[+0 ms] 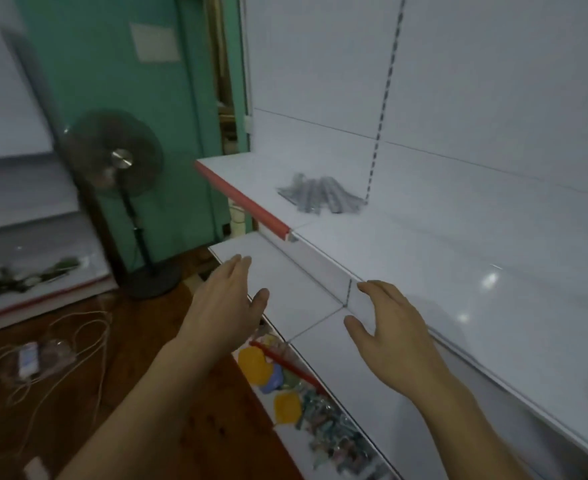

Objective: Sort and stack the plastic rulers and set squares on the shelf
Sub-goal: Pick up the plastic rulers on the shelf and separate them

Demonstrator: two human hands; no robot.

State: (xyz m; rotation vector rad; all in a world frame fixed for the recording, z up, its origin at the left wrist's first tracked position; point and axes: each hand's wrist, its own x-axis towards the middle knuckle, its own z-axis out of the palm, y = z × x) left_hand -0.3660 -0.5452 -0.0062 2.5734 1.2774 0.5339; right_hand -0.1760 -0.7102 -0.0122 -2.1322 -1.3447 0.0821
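Left hand: fingers straight, spread, holding nothing, over lower shelf
Right hand: relaxed, wide, holding nothing, by upper shelf front edge
Rulers: clear fanned pile on upper shelf, near back wall, well apart from both hands
Fan: on floor, left

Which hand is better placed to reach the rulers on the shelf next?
Probably the right hand. It hovers open at the front edge of the shelf that holds the rulers. The left hand, also open, hangs lower and out over the shelf below. Both are well short of the pile.
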